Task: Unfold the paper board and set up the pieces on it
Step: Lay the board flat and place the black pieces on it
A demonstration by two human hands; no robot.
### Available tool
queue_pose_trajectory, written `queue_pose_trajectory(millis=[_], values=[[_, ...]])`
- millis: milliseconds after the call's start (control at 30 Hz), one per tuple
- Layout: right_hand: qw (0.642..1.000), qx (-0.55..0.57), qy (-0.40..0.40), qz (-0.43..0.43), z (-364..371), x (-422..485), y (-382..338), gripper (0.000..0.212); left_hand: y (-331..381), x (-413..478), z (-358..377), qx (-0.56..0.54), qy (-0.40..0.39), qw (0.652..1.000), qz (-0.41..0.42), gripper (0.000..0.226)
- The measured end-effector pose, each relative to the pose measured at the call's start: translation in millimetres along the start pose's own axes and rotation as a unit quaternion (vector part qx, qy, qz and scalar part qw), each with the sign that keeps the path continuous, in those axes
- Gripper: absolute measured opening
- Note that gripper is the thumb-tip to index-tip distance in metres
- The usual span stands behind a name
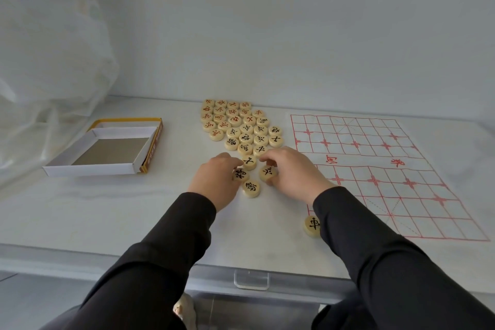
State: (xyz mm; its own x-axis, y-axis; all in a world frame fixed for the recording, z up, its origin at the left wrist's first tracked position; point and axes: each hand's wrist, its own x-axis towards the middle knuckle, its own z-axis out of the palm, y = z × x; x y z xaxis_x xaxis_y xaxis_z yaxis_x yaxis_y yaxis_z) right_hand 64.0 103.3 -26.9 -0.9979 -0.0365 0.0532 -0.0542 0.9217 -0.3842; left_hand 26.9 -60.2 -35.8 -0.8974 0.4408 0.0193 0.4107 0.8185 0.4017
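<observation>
Right hand [292, 171] has thumb and fingers closed around a black soldier piece [267, 173], tipping it up off the table [134, 211]. Left hand [214, 179] is curled over the edge of the general piece [240, 175], looks like a pinch too. Both sit at the near end of the pile of pieces [241, 126]. The paper board [361, 161] is already unfolded flat on the right, with only one chariot piece [312, 225] at its near-left corner. So I'd say it's early in the setup. Next move calls for carrying these right onto their grid points. The empty box [107, 147] sits off left.
</observation>
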Motion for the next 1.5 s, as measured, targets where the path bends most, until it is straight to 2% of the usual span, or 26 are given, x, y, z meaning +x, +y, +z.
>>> queue_pose_trajectory(millis=[233,367,467,767,1200,1500], values=[[0.999,0.031,0.030,0.018,-17,-14,23,0.047,3,-3,2,-0.079,0.026,0.996,0.021,0.037],[0.996,0.032,0.051,0.072,-32,-23,47,0.047,7,-2,6,-0.084,-0.023,0.994,0.062,0.061],[0.994,0.021,0.050,0.094,-38,-27,58,0.046,12,-2,10,-0.069,-0.026,0.994,0.078,0.069],[0.996,-0.026,-0.042,0.074,-28,-26,48,0.051,21,-1,19,-0.046,-0.002,0.994,0.101,0.064],[0.996,-0.036,-0.049,0.071,-30,-24,41,0.052,14,-3,12,-0.011,0.008,0.995,0.102,0.063],[0.996,-0.045,-0.039,0.069,-27,-24,44,0.052,13,-2,6,0.005,-0.028,0.995,0.091,0.072]])
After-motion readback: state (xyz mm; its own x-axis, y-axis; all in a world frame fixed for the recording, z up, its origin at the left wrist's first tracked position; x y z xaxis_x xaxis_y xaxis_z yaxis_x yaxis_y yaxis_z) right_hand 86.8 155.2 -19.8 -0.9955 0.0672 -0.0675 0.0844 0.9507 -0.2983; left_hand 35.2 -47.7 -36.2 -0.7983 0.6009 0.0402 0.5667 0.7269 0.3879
